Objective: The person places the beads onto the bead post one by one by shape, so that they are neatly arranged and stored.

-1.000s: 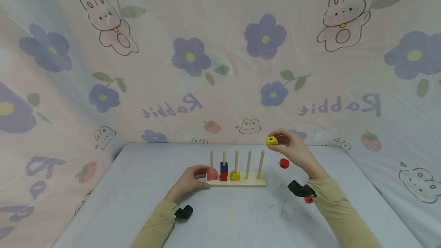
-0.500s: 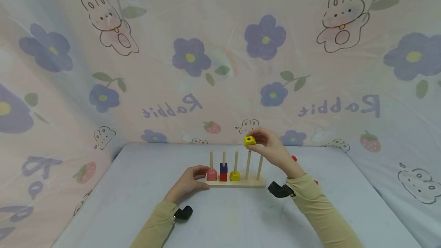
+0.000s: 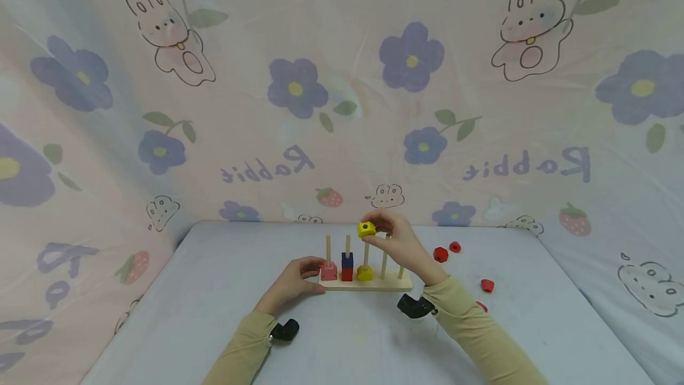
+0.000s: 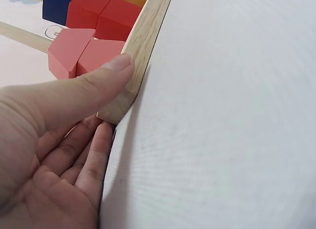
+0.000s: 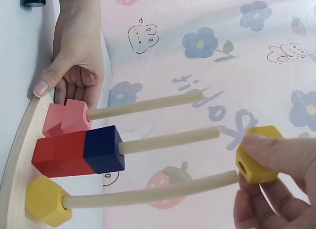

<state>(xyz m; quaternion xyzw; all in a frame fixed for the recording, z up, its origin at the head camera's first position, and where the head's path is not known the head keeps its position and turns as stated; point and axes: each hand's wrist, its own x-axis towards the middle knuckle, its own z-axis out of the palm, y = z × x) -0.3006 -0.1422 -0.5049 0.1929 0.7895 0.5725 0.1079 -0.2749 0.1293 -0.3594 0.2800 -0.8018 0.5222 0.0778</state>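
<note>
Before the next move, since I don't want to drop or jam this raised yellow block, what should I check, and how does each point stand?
1. Right hand pinching the raised yellow block: ok.
2. Left hand gripping the left end of the wooden base: ok.
3. Third peg from the left free above the yellow block at its foot: ok.
4. Hole in the raised yellow block uncovered: ok, visible in the right wrist view.
5. Hole lined up with that peg's tip: cannot tell; they look close, but depth is hard to judge.
6. Loose red blocks off the wooden base: ok, they lie to its right.
</note>
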